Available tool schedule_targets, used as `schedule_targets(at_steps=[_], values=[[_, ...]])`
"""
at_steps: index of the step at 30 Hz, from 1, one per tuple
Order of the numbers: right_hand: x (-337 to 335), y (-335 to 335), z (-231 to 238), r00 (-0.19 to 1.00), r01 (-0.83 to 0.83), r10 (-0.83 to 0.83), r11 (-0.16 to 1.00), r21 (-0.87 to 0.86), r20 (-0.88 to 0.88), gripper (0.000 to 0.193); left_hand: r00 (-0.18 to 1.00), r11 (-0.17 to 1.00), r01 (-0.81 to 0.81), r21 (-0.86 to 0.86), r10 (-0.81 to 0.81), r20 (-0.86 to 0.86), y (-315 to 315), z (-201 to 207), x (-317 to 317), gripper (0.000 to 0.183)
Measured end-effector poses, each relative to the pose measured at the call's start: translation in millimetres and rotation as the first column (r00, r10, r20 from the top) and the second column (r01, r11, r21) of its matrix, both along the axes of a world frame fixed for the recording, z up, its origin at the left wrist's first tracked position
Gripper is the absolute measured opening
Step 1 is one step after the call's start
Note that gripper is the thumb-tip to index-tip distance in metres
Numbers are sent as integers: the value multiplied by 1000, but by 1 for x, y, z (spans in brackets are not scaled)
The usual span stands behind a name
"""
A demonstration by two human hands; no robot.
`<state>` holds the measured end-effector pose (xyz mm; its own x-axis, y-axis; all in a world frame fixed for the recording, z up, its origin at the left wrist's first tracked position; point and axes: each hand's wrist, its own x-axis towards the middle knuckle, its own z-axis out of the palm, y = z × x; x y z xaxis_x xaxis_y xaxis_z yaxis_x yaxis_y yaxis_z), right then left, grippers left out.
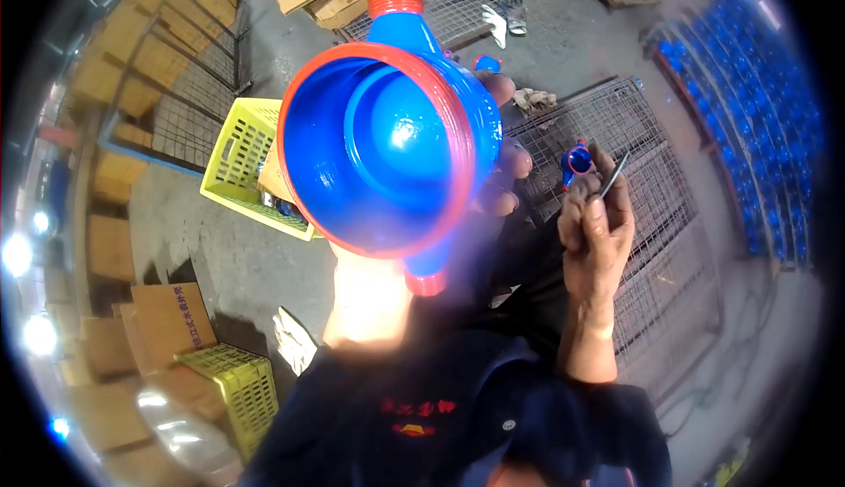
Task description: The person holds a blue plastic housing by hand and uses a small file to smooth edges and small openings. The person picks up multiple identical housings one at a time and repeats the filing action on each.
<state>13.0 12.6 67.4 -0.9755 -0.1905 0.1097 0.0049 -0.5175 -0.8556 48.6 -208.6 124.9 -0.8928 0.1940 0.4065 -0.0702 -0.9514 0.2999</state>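
In the head view, the left hand (513,161) has its grip wrapped round the housing (400,135) at 11 o'clock, the red-rimmed mouth facing the camera, seemingly so its inside shows. At 3 o'clock the right hand (598,234) pinches a thin tool (616,174), apparently leaving its tip free; a smaller part (577,162) sits at 2 o'clock over the mesh (647,124).

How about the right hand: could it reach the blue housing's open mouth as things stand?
Probably yes: the open mouth is uncovered, the left hand holds the blue housing from outside, and the right hand carries a thin tool.
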Motion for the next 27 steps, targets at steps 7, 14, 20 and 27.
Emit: schedule_targets(at_steps=[7, 14, 20, 27], values=[[23, -55, 23, 935, -333, 338, 941, 56, -110, 108, 980, 977, -196, 80, 191, 63, 14, -12, 6, 68], [24, -86, 12, 910, -352, 359, 933, 70, -208, 91, 953, 967, -253, -38, 256, 161, 0, -43, 8, 68], [13, -69, -3, 924, -341, 367, 918, -201, 109, 51, 859, 887, -435, -156, 460, 225, 17, -50, 1, 66], [-22, -1, 15, 987, -151, 153, 988, -25, 50, 36, 859, 901, -392, -184, 430, 277, 25, -61, -27, 76]])
